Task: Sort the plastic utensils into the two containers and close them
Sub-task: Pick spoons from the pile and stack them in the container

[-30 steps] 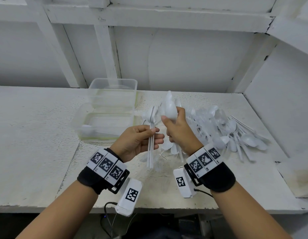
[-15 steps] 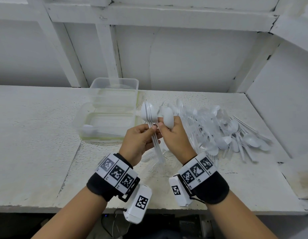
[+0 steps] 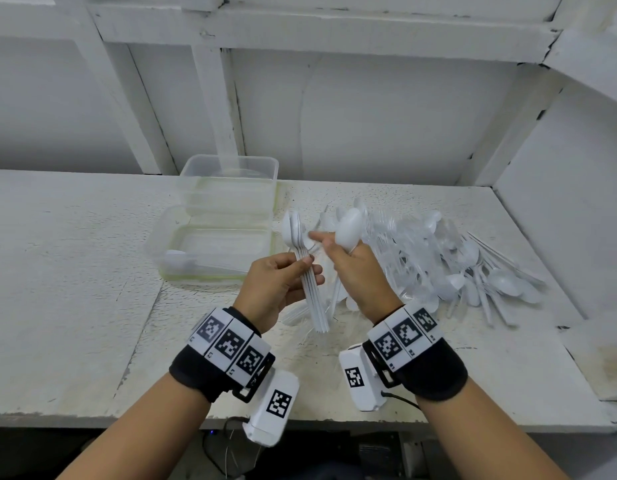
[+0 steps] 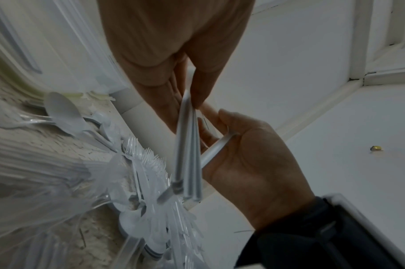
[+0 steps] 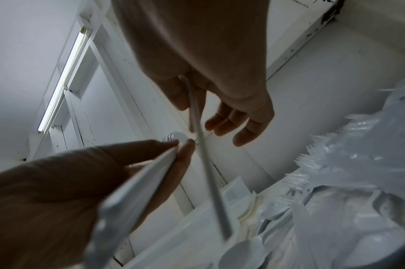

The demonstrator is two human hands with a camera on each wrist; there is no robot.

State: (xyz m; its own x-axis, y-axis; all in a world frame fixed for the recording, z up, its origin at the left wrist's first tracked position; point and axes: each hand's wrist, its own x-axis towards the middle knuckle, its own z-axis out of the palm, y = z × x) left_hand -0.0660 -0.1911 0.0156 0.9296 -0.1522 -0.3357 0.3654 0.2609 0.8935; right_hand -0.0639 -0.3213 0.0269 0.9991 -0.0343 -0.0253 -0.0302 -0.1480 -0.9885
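My left hand (image 3: 302, 268) grips a stack of white plastic spoons (image 3: 312, 292) by the handles, bowls up, above the table's middle. My right hand (image 3: 338, 244) holds a single white spoon (image 3: 348, 228) upright just right of the stack, its index finger stretched towards the stack's bowls. In the left wrist view the stack of spoons (image 4: 187, 145) hangs from my fingers and the single spoon's handle (image 4: 215, 147) crosses the other palm. Two clear containers stand open at the back left: the near container (image 3: 154, 247) has a white spoon (image 3: 177, 259) in it, the far container (image 3: 227, 168) looks empty.
A loose pile of white spoons and clear forks (image 3: 438, 265) covers the table to the right of my hands. The white table (image 3: 75, 289) ends at a wall at the back and a side wall (image 3: 559, 220) on the right. No lids are in view.
My right hand lowered its spoon from high up to beside the stack. The bowls now stand slightly apart and the right index finger has stretched out. Both hands shifted a little to the right.
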